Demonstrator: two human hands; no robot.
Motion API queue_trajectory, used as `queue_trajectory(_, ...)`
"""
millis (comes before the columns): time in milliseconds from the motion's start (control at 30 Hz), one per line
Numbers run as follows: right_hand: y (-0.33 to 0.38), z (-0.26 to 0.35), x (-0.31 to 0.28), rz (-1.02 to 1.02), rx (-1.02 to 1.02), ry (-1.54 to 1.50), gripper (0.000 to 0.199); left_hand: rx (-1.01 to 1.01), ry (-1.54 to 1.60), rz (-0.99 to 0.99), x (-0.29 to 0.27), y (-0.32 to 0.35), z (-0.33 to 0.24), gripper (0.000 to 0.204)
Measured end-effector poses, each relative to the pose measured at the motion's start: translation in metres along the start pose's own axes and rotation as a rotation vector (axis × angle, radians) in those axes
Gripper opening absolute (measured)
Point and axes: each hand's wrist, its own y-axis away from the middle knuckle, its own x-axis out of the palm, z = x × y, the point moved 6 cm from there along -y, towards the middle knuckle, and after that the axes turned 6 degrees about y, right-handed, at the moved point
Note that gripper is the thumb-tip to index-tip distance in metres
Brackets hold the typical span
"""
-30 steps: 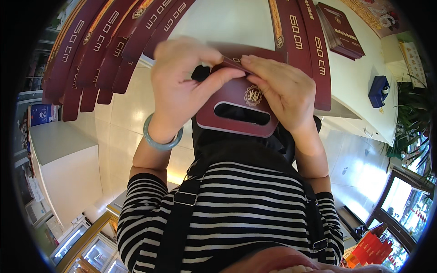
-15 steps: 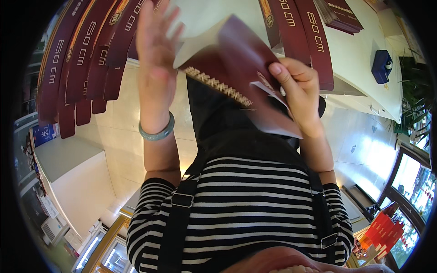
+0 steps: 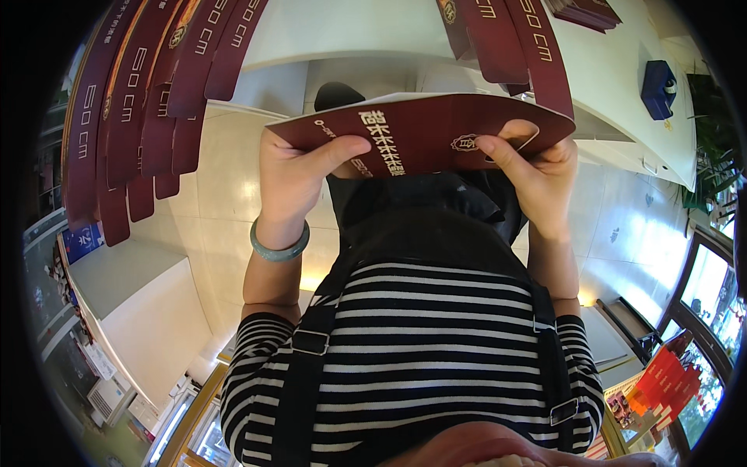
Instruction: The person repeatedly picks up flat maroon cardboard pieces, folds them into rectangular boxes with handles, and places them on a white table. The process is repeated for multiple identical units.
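Note:
A dark maroon cardboard packaging sleeve [image 3: 424, 134] with pale lettering and a cut-out hole near its right end is held up level in front of my body. My left hand [image 3: 299, 167] grips its left end, thumb on the printed face and fingers behind. At the right end, my right hand [image 3: 537, 175] pinches the card beside the hole, its thumb on the front. The fingers of both hands are partly hidden by the card. A green bangle [image 3: 278, 247] circles my left wrist.
Several long maroon cartons [image 3: 144, 86] overhang the edge of a white table [image 3: 350, 27] at the left, others [image 3: 537, 62] at the right. A maroon stack [image 3: 587, 12] and a dark blue holder [image 3: 658, 89] stand far right. A white cabinet [image 3: 156, 311] stands lower left.
My left hand has come down from beside the sleeve and taken its left end. The sleeve has turned from slanted to nearly level, and my right hand has shifted slightly right.

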Motion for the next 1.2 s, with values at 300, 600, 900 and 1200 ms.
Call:
queue_trajectory(300,-0.008,-0.001,0.007,-0.022,-0.056,0.028,0.021,0.033,0.013,0.047,0.019,-0.017,0.015,0.025)
queue_trajectory(600,-0.011,0.006,0.030,-0.023,-0.041,0.127,0.024,-0.087,-0.045,0.071,0.029,-0.018,0.021,0.051)
queue_trajectory(900,-0.010,0.013,0.037,0.006,-0.050,0.146,0.031,-0.065,0.083,-0.007,0.034,-0.022,0.031,0.035)
queue_trajectory(1200,0.011,-0.020,0.050,0.023,-0.055,-0.375,0.109,-0.020,0.528,-0.303,0.038,-0.023,0.041,0.034)
